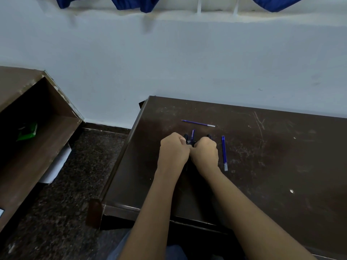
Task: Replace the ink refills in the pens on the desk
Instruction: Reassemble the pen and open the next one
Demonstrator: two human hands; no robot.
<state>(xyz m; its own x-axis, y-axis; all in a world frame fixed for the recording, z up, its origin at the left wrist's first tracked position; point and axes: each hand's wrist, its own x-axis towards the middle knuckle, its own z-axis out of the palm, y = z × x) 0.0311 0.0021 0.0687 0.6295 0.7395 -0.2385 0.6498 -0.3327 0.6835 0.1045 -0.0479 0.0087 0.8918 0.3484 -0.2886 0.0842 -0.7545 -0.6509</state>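
My left hand (173, 150) and my right hand (205, 152) meet knuckle to knuckle over the dark brown desk (272, 166). Both are closed around dark pen parts (189, 140), with a blue refill tip poking up between them. My fingers hide most of the pen. A loose blue refill (198, 123) lies flat just beyond my hands. Two more blue refills (224, 152) lie side by side to the right of my right hand.
The desk's left edge (124, 162) drops to a dark speckled floor. A brown open cabinet (28, 132) stands at the left with a green packet (27, 132) inside. A pale wall runs behind the desk, with blue curtains above.
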